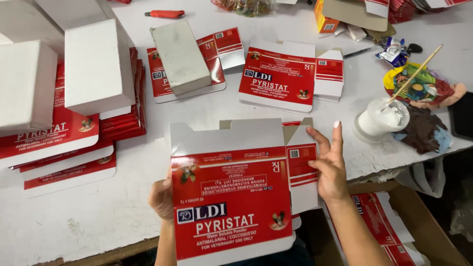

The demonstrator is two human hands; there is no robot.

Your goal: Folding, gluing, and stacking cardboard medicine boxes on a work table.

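Red-white flat carton [231, 197] held; similar cartons [278, 74] behind.

On my white table [123, 197]: stacks of flat red-and-white cartons [64, 143] at my left under white blocks [98, 64]. Red cutter [165, 14] at far edge. White glue pot [382, 120] with stick [414, 75] at my right, dark rag [423, 130] beside it.
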